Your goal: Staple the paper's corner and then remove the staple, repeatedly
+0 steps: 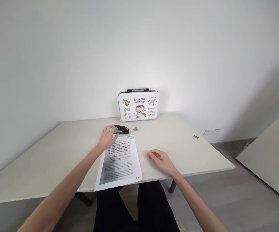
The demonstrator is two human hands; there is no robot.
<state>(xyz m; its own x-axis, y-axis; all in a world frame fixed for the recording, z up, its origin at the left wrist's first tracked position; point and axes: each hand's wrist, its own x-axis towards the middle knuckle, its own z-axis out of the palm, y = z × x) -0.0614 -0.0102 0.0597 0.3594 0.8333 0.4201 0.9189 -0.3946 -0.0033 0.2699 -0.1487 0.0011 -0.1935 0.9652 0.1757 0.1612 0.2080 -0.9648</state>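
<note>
Left hand [107,138] at left end of black stapler [123,130], fingers over it; cannot tell if clamped. Stapler lies on table [178,138], just beyond top edge of printed sheet [120,161]. Right hand [162,160] on or just above table, right of sheet, fingers loosely curled; cannot tell if fully together. Small grey strips [135,129] right of stapler. White case [139,106] upright behind, near wall.
</note>
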